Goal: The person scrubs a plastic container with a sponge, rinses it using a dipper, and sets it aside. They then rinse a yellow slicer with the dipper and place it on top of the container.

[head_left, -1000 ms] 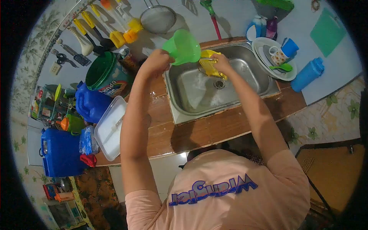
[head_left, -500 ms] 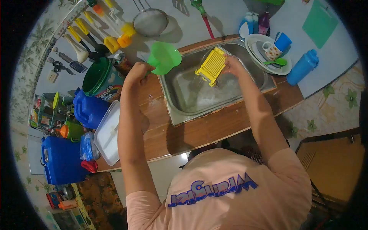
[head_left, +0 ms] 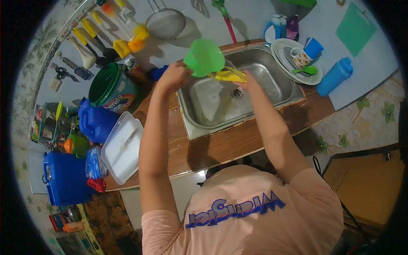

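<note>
My left hand (head_left: 176,75) is closed on a green water dipper (head_left: 205,57), which is tilted above the left side of the steel sink (head_left: 199,121). In my right hand (head_left: 250,80) is a yellow ribbed plastic rack (head_left: 230,76), now seen nearly edge-on over the basin. The dipper's lip is close above the rack, and clear streaks that look like water run down onto it. The sink's drain (head_left: 237,92) shows just below the rack. My fingers on both things are partly hidden.
Right of the sink are stacked plates (head_left: 278,51) with cups and a green spoon, and a blue bottle (head_left: 335,76). On the left stand a green bucket (head_left: 106,85), a blue jug (head_left: 100,121) and a white lidded container (head_left: 123,148). Utensils hang on the wall.
My left hand has brought the green dipper rightward over the sink and tilted it. My right hand has moved left and turned the yellow rack from face-up to nearly edge-on.
</note>
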Demonstrator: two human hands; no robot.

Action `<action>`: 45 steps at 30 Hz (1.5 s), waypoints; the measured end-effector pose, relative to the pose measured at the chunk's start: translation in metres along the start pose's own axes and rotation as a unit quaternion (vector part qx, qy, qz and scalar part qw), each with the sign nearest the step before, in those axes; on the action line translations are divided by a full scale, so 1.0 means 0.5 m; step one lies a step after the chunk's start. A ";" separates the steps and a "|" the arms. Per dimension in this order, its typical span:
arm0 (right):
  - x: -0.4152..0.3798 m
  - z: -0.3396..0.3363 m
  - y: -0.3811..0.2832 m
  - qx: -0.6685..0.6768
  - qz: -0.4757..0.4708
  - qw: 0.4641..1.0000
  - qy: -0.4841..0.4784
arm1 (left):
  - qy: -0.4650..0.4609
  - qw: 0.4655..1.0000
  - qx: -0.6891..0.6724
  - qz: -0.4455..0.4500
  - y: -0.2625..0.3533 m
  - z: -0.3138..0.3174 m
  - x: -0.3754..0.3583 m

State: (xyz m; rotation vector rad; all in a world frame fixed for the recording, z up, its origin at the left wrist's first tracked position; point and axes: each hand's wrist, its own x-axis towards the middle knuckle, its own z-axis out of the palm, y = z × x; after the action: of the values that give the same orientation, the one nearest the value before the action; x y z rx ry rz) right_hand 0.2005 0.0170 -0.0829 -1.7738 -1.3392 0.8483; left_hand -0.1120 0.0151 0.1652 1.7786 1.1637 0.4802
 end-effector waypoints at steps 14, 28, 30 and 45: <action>-0.121 0.043 -0.149 -0.474 -0.394 0.784 0.075 | 0.082 0.929 0.349 0.099 0.037 -0.005 -0.048; -0.077 0.028 -0.212 -0.244 -0.225 0.942 0.057 | 0.111 0.945 0.281 0.128 -0.023 0.004 -0.021; -0.077 0.035 -0.204 -0.276 -0.252 0.926 0.060 | 0.127 0.918 0.362 0.103 0.043 0.046 -0.075; -0.096 0.032 -0.253 -0.140 -0.282 0.936 0.154 | 0.227 0.822 0.518 0.065 0.015 0.026 -0.136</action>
State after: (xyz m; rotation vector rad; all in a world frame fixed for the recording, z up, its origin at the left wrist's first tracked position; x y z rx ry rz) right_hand 0.1154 -0.0044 0.0211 -1.5098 -1.6849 0.0628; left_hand -0.1313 -0.0508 0.1759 2.7856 1.8611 0.3742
